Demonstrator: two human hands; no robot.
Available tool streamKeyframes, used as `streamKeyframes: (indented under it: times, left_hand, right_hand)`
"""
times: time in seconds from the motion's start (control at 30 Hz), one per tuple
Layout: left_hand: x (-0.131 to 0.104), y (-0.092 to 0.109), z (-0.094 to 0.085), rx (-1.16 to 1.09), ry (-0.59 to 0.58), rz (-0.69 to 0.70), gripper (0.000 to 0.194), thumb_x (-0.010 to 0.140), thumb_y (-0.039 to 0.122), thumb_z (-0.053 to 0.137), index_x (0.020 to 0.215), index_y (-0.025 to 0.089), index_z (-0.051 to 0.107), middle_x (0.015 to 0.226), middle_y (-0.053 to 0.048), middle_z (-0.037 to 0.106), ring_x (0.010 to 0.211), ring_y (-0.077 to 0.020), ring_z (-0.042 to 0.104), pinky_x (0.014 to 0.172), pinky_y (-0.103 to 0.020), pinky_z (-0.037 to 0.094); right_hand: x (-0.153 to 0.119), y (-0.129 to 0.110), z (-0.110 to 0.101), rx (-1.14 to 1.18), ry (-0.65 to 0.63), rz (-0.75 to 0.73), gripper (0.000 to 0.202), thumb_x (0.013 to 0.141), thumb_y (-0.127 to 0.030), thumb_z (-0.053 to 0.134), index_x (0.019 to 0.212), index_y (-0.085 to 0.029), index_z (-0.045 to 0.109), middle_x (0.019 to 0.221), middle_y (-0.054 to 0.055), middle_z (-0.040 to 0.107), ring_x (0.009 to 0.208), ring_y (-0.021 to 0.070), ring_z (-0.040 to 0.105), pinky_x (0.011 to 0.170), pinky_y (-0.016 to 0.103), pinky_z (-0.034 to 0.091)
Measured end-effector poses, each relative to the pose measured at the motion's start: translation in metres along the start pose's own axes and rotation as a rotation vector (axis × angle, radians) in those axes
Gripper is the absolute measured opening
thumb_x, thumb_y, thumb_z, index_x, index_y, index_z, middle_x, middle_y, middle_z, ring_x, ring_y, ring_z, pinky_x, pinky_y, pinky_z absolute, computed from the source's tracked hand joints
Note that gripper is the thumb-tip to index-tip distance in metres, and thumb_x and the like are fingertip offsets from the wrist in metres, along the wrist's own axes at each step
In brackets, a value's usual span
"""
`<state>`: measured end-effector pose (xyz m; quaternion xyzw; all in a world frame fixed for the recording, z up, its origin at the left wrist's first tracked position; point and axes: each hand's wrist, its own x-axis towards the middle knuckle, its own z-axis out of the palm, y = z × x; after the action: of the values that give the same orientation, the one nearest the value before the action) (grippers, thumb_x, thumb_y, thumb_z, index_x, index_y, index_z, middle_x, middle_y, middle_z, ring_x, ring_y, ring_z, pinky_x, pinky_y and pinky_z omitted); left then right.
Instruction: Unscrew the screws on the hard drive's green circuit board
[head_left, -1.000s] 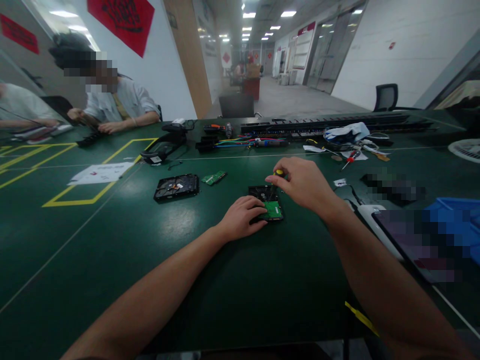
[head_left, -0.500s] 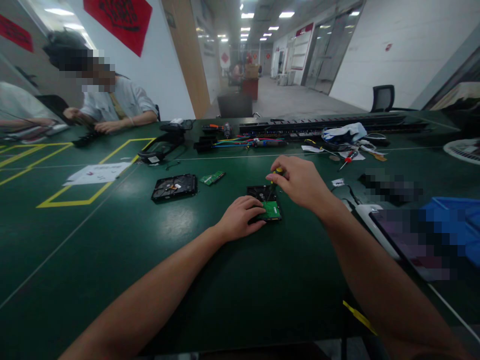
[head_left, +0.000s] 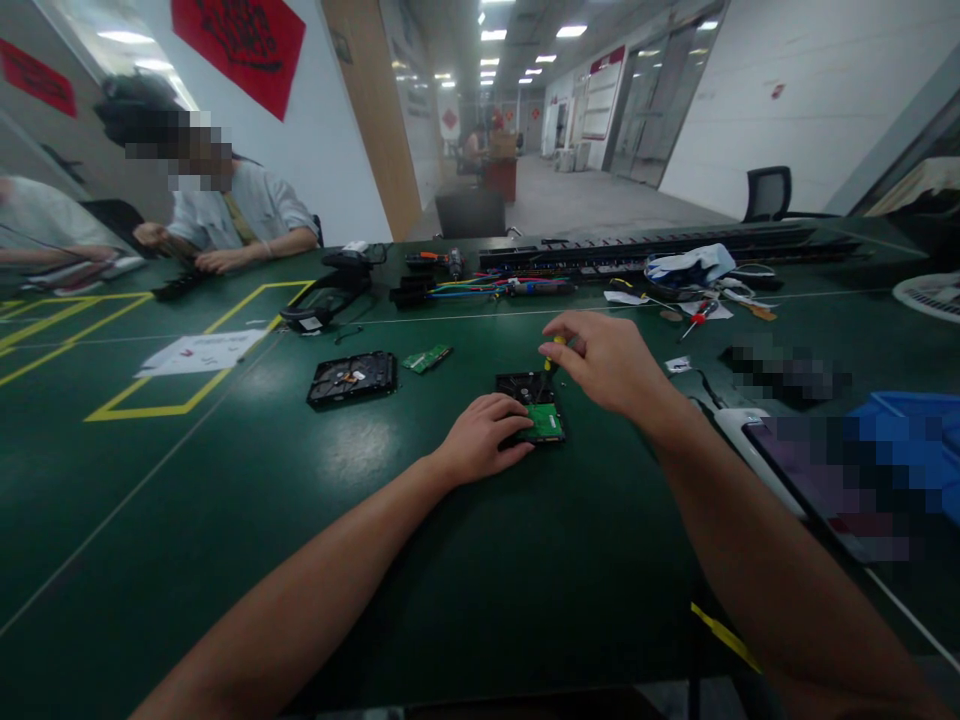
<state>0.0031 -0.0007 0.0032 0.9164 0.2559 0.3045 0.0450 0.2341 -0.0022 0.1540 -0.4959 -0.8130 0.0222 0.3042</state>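
A black hard drive (head_left: 517, 384) with a green circuit board (head_left: 546, 421) lies on the green table in front of me. My left hand (head_left: 491, 436) grips its left side, fingers over the board and thumb along the near edge. Above the drive, my right hand (head_left: 600, 360) is closed on the yellow handle of a screwdriver (head_left: 550, 362), pinched between thumb and fingers. The screwdriver points down at the drive near the board's upper edge; its exact tip is too small to make out. Left of the drive lie a second hard drive (head_left: 352, 379) and a loose green circuit board (head_left: 428, 359).
At the back are a power drill (head_left: 454, 262), bundled coloured wires (head_left: 480, 287) and long black strips (head_left: 660, 247). A red screwdriver (head_left: 699, 318) lies right of them. A tablet-like device (head_left: 795, 460) and a blue bin (head_left: 911, 440) stand right. Another person (head_left: 247, 205) sits across, left.
The view has shifted slightly. My right fingers have shifted a little around the screwdriver, showing more of its yellow handle. My left hand stays on the hard drive.
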Motion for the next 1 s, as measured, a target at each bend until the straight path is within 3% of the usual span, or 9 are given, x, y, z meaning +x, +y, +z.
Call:
streamKeyframes:
  times: [0.13, 0.3, 0.67, 1.0]
  left_hand:
    - [0.0002, 0.0004, -0.0006, 0.001, 0.002, 0.007, 0.032, 0.099, 0.041, 0.070, 0.126, 0.023, 0.073, 0.127, -0.011, 0.072, 0.124, -0.0289, 0.065, 0.108, -0.051, 0.053]
    - [0.0007, 0.0006, -0.0011, 0.001, -0.009, 0.003, 0.032, 0.099, 0.041, 0.070, 0.126, 0.024, 0.073, 0.127, -0.011, 0.072, 0.124, -0.0288, 0.065, 0.108, -0.051, 0.053]
    - [-0.0002, -0.0001, -0.0003, 0.004, 0.005, 0.011, 0.032, 0.098, 0.039, 0.071, 0.125, 0.023, 0.073, 0.127, -0.011, 0.072, 0.124, -0.0288, 0.066, 0.108, -0.050, 0.053]
    - [0.0003, 0.0006, 0.0003, 0.009, 0.006, 0.000, 0.031, 0.099, 0.041, 0.070, 0.125, 0.024, 0.073, 0.127, -0.010, 0.072, 0.125, -0.0286, 0.065, 0.110, -0.050, 0.052]
  right_hand:
    - [-0.0009, -0.0001, 0.0013, 0.047, 0.019, 0.054, 0.016, 0.095, -0.032, 0.072, 0.105, -0.020, 0.073, 0.093, 0.007, 0.078, 0.077, 0.0217, 0.068, 0.075, 0.037, 0.048]
    - [-0.0007, -0.0038, -0.0017, 0.011, 0.007, -0.015, 0.008, 0.095, -0.028, 0.069, 0.096, -0.021, 0.073, 0.097, 0.007, 0.076, 0.086, 0.0232, 0.068, 0.081, 0.038, 0.047]
    - [-0.0013, -0.0036, 0.0021, 0.029, 0.014, 0.034, 0.018, 0.094, -0.022, 0.064, 0.109, -0.019, 0.073, 0.096, 0.007, 0.077, 0.080, 0.0224, 0.066, 0.076, 0.036, 0.046]
    - [-0.0016, -0.0068, -0.0020, 0.078, -0.002, -0.005, 0.012, 0.098, -0.028, 0.061, 0.095, -0.023, 0.071, 0.094, 0.005, 0.077, 0.081, 0.0212, 0.066, 0.075, 0.035, 0.045]
